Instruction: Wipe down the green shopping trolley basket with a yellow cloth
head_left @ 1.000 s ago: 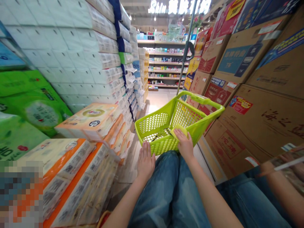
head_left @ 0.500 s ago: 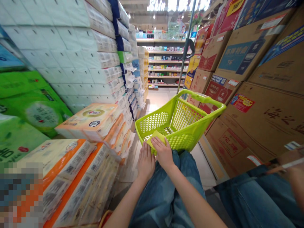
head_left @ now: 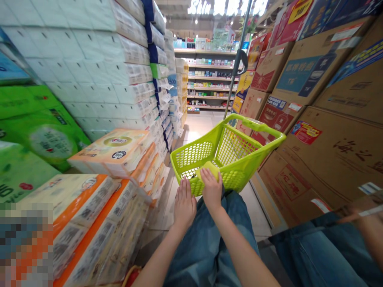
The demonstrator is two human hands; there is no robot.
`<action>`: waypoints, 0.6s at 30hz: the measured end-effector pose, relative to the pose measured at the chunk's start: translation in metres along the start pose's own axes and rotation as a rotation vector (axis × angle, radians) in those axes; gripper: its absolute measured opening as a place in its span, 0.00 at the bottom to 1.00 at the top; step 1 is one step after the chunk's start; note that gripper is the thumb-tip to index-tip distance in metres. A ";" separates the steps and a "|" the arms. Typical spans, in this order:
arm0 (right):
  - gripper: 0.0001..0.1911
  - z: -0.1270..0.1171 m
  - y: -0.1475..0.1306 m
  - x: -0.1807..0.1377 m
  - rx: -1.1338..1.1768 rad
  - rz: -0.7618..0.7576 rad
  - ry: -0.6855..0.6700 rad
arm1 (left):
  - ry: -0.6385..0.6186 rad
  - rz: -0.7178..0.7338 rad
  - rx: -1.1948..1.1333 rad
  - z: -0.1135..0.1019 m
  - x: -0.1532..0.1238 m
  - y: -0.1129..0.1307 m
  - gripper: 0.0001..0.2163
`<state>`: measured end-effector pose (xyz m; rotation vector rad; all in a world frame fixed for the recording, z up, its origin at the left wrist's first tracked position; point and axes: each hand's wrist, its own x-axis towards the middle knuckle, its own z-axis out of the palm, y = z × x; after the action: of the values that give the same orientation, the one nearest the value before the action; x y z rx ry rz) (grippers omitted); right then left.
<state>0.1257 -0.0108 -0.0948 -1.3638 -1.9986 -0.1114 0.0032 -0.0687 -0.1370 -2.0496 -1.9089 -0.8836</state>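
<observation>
A lime-green plastic shopping basket (head_left: pixel 239 178) with perforated sides stands on the floor just beyond my knees. My right hand (head_left: pixel 213 193) presses a yellow cloth (head_left: pixel 212 167) over the near rim, fingers extended on top of it. Part of the cloth folds down inside the basket. On the left end of that same near side rests my left hand (head_left: pixel 184 205), its fingers straight and flat against the outer wall, nothing in it. The basket's raised handle (head_left: pixel 261 126) is on the far right.
Tissue packs (head_left: pixel 115 145) are piled close on the left, beside a tall stack of white packs (head_left: pixel 89 75). Cardboard cartons (head_left: pixel 344 143) line the right. A grey pole (head_left: pixel 233 79) rises behind the basket. Another person's denim-clad leg (head_left: pixel 326 249) is at lower right.
My right hand has slid the cloth to the right along the near rim, away from my left hand. My left hand stays almost where it was.
</observation>
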 end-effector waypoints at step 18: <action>0.37 -0.039 0.080 0.018 -0.081 0.121 0.070 | 0.027 0.006 0.024 -0.003 0.003 0.005 0.36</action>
<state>0.2092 0.0217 -0.0792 -1.5081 -1.8670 -0.1830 0.0071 -0.0688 -0.1319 -2.0185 -1.8887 -0.8784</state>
